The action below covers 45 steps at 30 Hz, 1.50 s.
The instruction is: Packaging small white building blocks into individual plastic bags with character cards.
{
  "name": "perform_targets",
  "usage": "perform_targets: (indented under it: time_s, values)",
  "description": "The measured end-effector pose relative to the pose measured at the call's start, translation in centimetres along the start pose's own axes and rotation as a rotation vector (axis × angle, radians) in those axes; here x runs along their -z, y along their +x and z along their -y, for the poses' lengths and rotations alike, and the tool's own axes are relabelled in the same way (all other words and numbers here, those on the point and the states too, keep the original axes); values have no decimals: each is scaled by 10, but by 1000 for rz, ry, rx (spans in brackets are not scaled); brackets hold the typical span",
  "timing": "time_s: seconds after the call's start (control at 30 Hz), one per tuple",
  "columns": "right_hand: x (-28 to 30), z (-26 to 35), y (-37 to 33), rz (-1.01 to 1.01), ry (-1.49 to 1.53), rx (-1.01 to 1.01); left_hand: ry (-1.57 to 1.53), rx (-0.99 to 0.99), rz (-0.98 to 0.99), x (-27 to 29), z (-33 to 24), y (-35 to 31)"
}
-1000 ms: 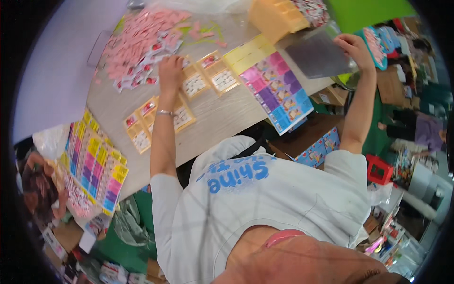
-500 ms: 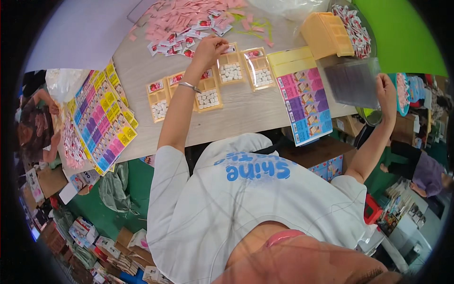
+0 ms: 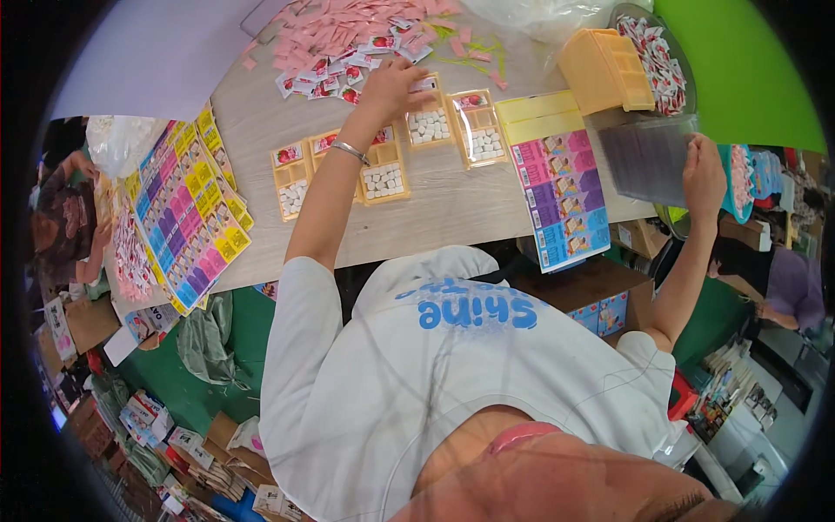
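My left hand (image 3: 393, 80) reaches across the wooden table (image 3: 452, 204) to the edge of a heap of small pink sachets (image 3: 348, 35), fingers spread over them; whether it holds one is hidden. A metal bracelet sits on that wrist. Several orange trays (image 3: 383, 178) with white tablets lie under and beside my forearm. My right hand (image 3: 703, 178) grips a stack of clear plastic lids (image 3: 648, 157) at the table's right edge.
Colourful printed sheets lie at the table's left (image 3: 187, 213) and right (image 3: 565, 196). A stack of empty orange trays (image 3: 604, 70) and a bowl of sachets (image 3: 657, 48) stand at the far right. Boxes and packets crowd the floor; another person sits at the left.
The view has swung so the table sits more central. My left hand has reached farther up into the pink sachets. My right hand keeps its hold on the clear lids.
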State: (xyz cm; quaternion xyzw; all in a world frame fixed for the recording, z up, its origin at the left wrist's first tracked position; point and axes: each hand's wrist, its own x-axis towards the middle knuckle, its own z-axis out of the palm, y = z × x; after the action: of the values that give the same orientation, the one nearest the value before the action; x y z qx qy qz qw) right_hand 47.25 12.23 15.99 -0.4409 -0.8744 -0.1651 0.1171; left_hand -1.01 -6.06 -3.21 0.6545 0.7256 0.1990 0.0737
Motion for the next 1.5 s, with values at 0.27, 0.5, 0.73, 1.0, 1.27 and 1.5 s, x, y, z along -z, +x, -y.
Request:
perform_targets:
  time_s: [0.27,0.5,0.73,1.0,1.27,1.5]
  values:
    - [-10,-59,-10,-53,899,-474,-445,226,115,-5,11,14]
    - [49,-16,-10,-673,631,-363,-264,145,-8,-12,13,6]
    - [51,44,-20,-1103,751,-90,51,170,-140,5,-11,-14]
    - [-41,257,-57,241,1909,-65,-405,296,18,-6,23,-1]
    - [-98,254,-51,1041,1975,-174,-306,198,-57,2,6,-12]
    - [-68,285,-60,795,718,602,-267,171,-82,-4,10,-9]
